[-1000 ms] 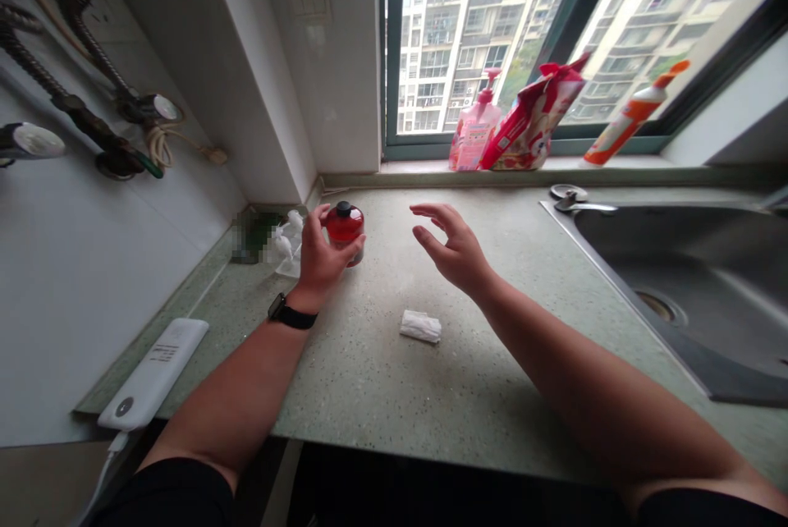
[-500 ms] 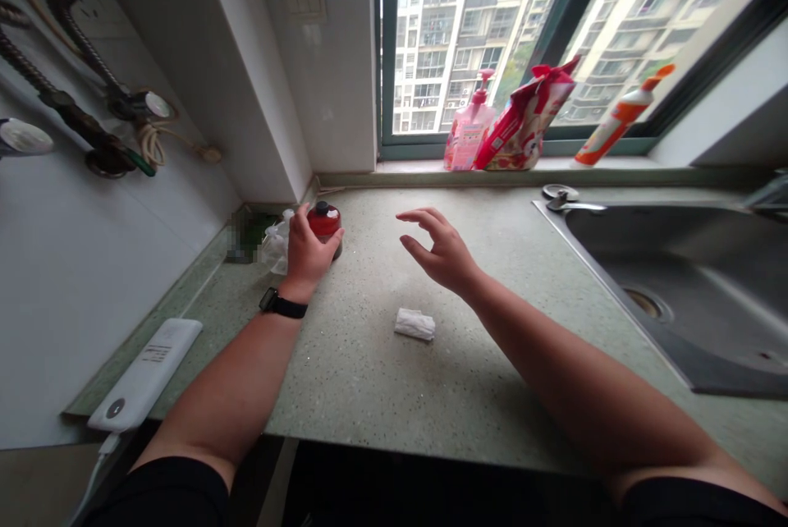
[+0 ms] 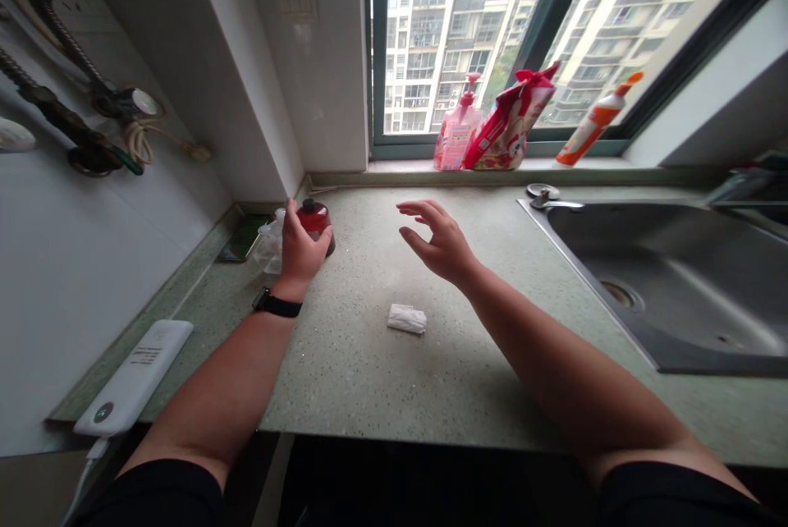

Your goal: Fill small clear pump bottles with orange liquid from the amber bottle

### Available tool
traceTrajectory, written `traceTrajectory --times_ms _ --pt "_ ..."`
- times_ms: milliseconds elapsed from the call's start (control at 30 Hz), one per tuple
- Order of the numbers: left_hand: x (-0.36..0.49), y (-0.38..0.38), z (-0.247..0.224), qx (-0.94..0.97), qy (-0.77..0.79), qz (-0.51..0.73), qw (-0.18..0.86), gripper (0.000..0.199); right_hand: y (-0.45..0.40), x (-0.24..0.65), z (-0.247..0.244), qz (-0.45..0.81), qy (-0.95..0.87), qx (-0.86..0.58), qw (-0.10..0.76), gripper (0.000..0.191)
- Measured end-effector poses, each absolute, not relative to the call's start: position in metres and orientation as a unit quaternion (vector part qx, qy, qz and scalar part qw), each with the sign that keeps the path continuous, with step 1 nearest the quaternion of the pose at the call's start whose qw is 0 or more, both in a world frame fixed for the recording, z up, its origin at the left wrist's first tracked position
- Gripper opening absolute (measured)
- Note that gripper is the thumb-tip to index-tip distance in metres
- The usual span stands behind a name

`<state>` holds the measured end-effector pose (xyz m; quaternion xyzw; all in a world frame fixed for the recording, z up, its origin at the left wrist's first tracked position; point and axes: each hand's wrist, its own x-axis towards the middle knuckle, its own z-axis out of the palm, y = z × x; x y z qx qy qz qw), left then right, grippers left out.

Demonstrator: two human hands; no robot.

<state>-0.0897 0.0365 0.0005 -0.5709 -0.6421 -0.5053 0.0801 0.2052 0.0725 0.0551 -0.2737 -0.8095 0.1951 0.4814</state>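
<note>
Right against the left hand's fingers [image 3: 315,250] sits a red jar [image 3: 315,219].

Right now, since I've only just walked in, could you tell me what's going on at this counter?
A person stands at a speckled green countertop. Their left hand is clasped around a small red jar with a black knob, beside a clear plastic bag. Their right hand hangs open above the counter, nearest a crumpled white tissue, with a steel sink off to the right.
</note>
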Motion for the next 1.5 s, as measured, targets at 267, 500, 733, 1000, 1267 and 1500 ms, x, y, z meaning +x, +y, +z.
traceTrajectory --times_ms 267,500,733,1000,1267,1500 --pt "-0.054 0.006 0.025 -0.661 -0.502 -0.533 0.161 0.067 0.065 0.232 0.085 0.266 -0.767 -0.281 0.512 0.026" --pt "-0.008 -0.011 0.017 -0.689 -0.46 -0.551 -0.101 0.034 0.053 0.246 0.049 0.387 -0.766 -0.314 0.407 0.064" --pt "0.006 -0.012 0.015 -0.669 -0.5 -0.464 -0.295 0.049 0.043 0.246 0.001 0.462 -0.749 -0.359 0.311 0.07" --pt "0.013 0.001 -0.001 -0.665 -0.518 -0.398 -0.362 0.046 0.055 0.253 -0.013 0.471 -0.74 -0.38 0.294 0.062" --pt "0.011 -0.002 0.004 -0.656 -0.497 -0.391 -0.412 0.045 0.056 0.258 -0.01 0.47 -0.738 -0.388 0.29 0.056" --pt "0.009 -0.001 0.002 -0.654 -0.503 -0.388 -0.411 0.046 0.056 0.257 -0.009 0.466 -0.747 -0.384 0.28 0.057"
